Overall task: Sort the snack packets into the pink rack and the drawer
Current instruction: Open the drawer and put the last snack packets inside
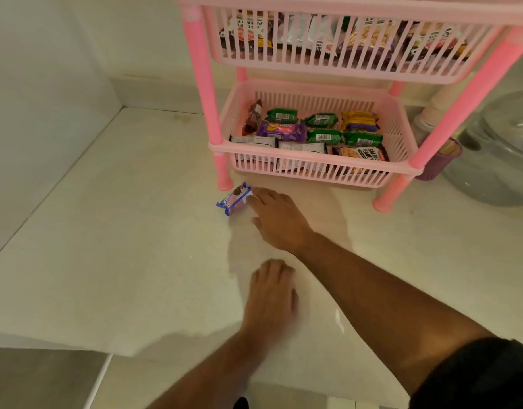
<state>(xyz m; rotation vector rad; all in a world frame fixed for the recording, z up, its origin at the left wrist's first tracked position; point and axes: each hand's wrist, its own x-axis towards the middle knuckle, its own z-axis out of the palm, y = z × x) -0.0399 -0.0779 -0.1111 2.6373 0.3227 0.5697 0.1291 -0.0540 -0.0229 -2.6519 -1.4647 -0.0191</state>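
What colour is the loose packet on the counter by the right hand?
Blue and pink packet, seen in the head view.

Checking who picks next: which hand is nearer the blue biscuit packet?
Right. The right hand has fingertips at the blue biscuit packet; the left hand rests on the counter, nearer the person.

Right hand [279, 219] touching blue packet [235, 199]

Slatted pink plastic rack [313, 169], glossy foil packets [323, 136], smooth pale countertop [121, 231]
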